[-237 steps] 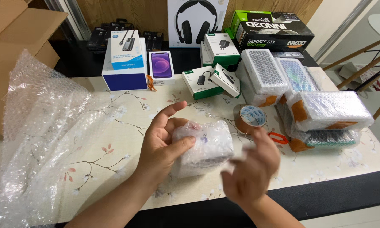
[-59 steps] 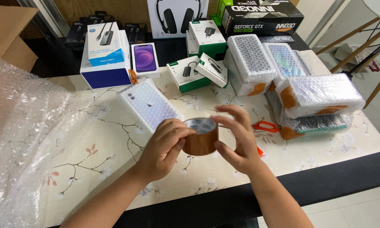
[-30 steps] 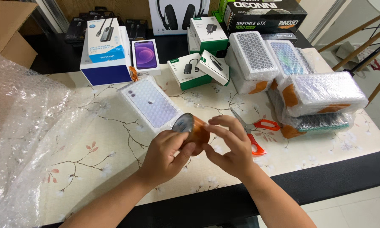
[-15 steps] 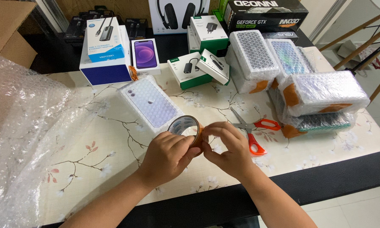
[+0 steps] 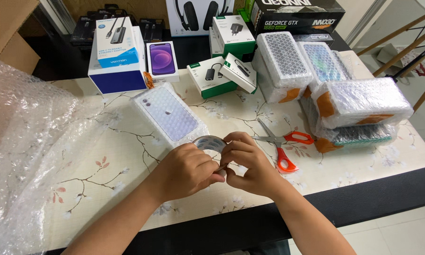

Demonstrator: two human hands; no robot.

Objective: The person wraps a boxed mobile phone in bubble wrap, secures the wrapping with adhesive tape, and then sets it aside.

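Tape roll (image 5: 209, 142), brown with clear-looking core, held on edge just above table, mostly hidden by both hands, beside bubble-wrapped box.

The table (image 5: 127, 156) has a flower cloth. Just right of the fingers (image 5: 236, 146) lie red scissors (image 5: 281, 144). Just above them lies a wrapped box (image 5: 170, 113). Far left lies bubble wrap (image 5: 23, 156).

Left hand (image 5: 186, 171): closed around tape roll (image 5: 209, 142).
Right hand (image 5: 250, 163): fingertips pinch at the roll's edge.
Scissors (image 5: 282, 145): flat on counter (image 5: 104, 165), just right of hands.
Bubble-wrapped box (image 5: 170, 114): behind roll.
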